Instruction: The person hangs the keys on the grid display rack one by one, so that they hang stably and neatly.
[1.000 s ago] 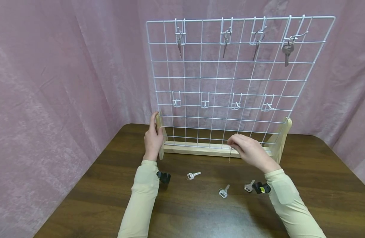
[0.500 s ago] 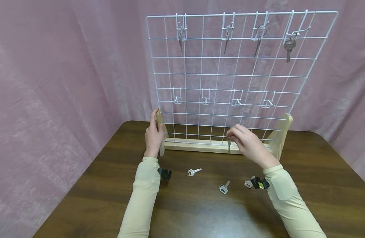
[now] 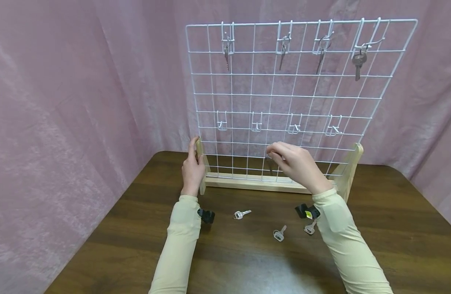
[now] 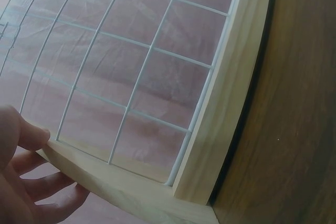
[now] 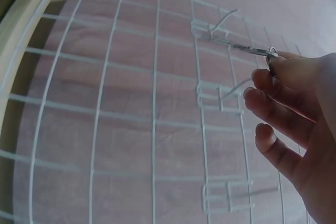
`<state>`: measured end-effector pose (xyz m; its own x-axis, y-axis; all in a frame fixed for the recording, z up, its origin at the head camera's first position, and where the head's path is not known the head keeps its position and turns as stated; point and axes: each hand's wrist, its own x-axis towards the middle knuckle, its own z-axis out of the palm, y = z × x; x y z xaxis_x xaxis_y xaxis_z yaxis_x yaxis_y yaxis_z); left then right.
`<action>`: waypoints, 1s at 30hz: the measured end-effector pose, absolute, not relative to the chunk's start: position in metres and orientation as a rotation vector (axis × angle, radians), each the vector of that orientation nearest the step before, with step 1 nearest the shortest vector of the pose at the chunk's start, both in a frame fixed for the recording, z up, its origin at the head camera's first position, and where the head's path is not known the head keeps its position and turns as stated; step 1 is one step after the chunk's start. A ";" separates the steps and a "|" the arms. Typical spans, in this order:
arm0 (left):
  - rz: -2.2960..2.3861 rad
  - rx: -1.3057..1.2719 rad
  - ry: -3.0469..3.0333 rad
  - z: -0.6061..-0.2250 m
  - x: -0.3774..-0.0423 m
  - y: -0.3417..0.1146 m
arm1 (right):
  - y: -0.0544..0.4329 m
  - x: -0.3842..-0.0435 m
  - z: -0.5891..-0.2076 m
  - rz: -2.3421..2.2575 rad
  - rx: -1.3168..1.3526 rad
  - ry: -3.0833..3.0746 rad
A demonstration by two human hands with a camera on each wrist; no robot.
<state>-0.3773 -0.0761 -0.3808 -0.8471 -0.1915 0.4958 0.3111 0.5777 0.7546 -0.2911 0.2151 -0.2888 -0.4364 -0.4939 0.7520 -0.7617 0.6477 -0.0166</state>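
My right hand (image 3: 293,163) pinches a key by its ring, in front of the lower part of a white wire grid rack (image 3: 251,96). In the right wrist view, thumb and finger hold the ring while the key (image 5: 252,50) sticks out toward the hooks. My left hand (image 3: 192,173) grips the rack's left wooden upright (image 4: 94,177), thumb on one side and fingers on the other. Keys hang on the upper hooks, among them a key (image 3: 359,60) at the right. A lower row of hooks, including a hook (image 3: 256,124) left of centre, holds nothing.
Three more keys lie on the brown wooden table (image 3: 225,253): a left key (image 3: 242,214), a middle key (image 3: 279,234) and a right key (image 3: 310,228) close to the right wrist camera. A pink curtain (image 3: 100,81) hangs behind the rack.
My right hand has risen and moved left with the key, from the rack's base bar toward the lower hooks. The left hand stays on the upright. The head view has shifted slightly.
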 end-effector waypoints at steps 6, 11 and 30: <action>-1.244 -0.085 -2.267 -0.382 -0.377 -0.075 | 0.196 -0.297 -0.276 0.433 1.032 -2.105; -1.234 -0.078 -2.269 -0.381 -0.376 -0.075 | 0.178 -0.303 -0.265 0.423 1.088 -2.119; -1.238 -0.053 -2.283 -0.380 -0.376 -0.076 | 0.114 -0.336 -0.238 0.554 1.117 -2.153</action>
<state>-0.3758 -0.0764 -0.3796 -0.8548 -0.2134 0.4730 0.2799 0.5780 0.7666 -0.3355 0.1138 -0.2380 -0.4322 -0.5612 0.7059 -0.8324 0.5495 -0.0728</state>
